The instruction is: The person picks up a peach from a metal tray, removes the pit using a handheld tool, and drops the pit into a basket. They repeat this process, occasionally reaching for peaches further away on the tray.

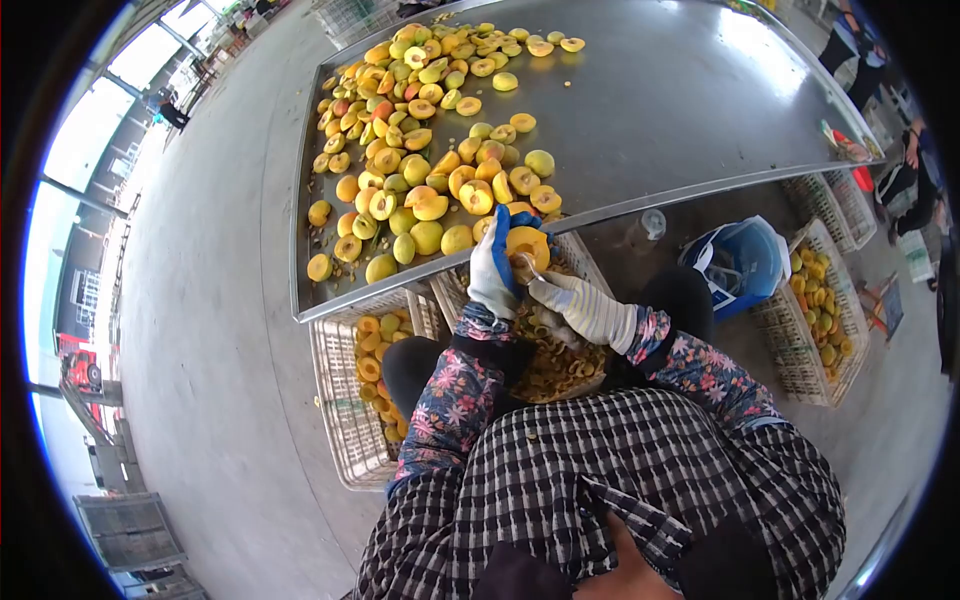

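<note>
My left hand (497, 268), in a white and blue glove, is closed around a halved yellow peach (527, 246) at the front edge of the metal table (640, 190). The cut side of the fruit faces up. My right hand (583, 306), in a striped glove, pinches a small metal tool (528, 264) whose tip is at the middle of the fruit. Many whole and halved yellow peaches (425, 205) lie on the table just beyond my hands. Below my hands, a crate (600, 272) between my knees holds pits and scraps (555, 362).
A crate of fruit (335, 400) stands at my left. To the right are a blue bucket (765, 262) with a liner, a clear cup (653, 222) and another fruit crate (800, 365). Other people (910, 180) are at the far right; one person (170, 110) stands far left.
</note>
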`<act>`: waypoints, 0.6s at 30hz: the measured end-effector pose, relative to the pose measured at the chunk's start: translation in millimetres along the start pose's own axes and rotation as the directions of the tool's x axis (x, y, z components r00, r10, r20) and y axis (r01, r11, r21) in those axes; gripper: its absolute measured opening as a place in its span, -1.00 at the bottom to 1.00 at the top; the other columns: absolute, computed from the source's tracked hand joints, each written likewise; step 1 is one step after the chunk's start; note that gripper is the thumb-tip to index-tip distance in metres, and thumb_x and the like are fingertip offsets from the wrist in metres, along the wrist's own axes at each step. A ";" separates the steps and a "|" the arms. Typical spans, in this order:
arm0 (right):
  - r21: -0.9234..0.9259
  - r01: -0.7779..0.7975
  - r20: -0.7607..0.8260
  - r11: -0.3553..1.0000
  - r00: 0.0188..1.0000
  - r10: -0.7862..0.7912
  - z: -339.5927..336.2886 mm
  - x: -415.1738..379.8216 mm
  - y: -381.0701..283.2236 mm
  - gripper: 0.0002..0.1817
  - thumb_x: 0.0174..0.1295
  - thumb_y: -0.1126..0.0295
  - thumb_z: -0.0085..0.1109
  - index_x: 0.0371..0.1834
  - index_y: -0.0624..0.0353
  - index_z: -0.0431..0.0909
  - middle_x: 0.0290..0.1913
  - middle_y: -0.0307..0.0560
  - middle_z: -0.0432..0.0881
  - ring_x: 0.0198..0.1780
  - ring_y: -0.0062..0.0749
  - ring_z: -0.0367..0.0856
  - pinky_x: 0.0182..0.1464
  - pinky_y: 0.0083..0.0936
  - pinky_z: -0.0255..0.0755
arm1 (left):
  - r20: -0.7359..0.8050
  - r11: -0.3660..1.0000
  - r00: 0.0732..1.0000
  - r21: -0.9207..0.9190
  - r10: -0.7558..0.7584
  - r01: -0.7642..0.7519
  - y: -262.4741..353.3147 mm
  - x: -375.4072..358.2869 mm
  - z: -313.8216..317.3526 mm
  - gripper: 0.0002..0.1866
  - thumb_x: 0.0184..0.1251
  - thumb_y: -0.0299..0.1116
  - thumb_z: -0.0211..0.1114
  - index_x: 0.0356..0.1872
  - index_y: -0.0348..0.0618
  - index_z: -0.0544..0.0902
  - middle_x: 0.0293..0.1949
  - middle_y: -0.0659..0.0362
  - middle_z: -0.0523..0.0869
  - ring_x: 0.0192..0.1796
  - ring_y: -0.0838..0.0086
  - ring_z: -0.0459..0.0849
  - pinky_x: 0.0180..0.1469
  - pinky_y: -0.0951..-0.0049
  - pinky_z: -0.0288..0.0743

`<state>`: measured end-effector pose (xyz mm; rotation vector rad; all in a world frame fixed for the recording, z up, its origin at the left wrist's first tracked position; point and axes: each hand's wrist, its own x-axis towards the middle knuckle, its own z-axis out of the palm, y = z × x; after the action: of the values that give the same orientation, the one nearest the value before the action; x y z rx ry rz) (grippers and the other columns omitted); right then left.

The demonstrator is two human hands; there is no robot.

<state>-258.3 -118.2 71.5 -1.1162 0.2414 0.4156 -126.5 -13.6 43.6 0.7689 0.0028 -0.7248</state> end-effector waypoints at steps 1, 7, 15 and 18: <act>-0.093 0.041 -0.043 0.995 0.998 -0.045 3.2 -1.0 1.7 -0.57 0.47 -0.11 -0.01 -0.02 0.05 0.47 -0.56 -0.33 0.43 -0.73 -0.62 0.30 -0.69 -0.61 0.16 | 0.003 1.000 1.000 -0.029 0.007 -0.007 -4.0 0.3 -3.2 -0.57 0.56 -0.07 0.13 0.03 -0.32 0.58 -0.17 0.08 0.73 -0.13 0.29 0.73 -0.05 0.29 0.65; -0.131 0.000 0.041 0.991 0.999 0.006 -7.9 -6.7 12.0 -0.55 0.48 -0.09 -0.01 0.02 0.10 0.46 -0.53 -0.31 0.45 -0.68 -0.64 0.38 -0.64 -0.65 0.27 | -0.117 0.993 0.991 -0.107 -0.062 0.049 -11.2 -0.4 -24.3 -0.61 0.50 -0.04 0.19 -0.05 -0.22 0.58 -0.17 0.03 0.71 -0.16 0.13 0.72 -0.11 0.11 0.68; -0.964 0.054 0.039 0.259 0.997 -0.066 -53.8 3.8 63.5 -0.53 0.46 0.04 -0.03 0.18 0.21 0.38 -0.38 0.16 0.67 -0.35 0.03 0.67 -0.23 -0.16 0.52 | -0.267 0.674 0.831 0.720 0.487 -0.164 137.1 -50.1 -105.6 -0.70 0.47 -0.25 0.25 -0.06 -0.33 0.71 -0.23 0.17 0.78 -0.21 0.56 0.73 -0.15 0.55 0.57; -0.981 0.017 0.026 0.194 0.999 0.042 -45.6 -0.5 51.2 -0.48 0.45 0.11 -0.05 0.40 0.07 0.27 -0.32 0.24 0.67 -0.28 0.20 0.65 -0.18 0.00 0.49 | -0.192 0.060 0.825 0.980 0.531 0.189 188.7 -60.8 -163.5 -0.60 0.38 -0.13 0.29 -0.01 -0.28 0.70 -0.13 0.05 0.79 -0.04 0.31 0.75 0.04 0.39 0.56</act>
<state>-280.3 -140.5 10.5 -2.4410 -0.1361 0.6407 -18.8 219.1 59.0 2.3553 -0.1215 -0.0716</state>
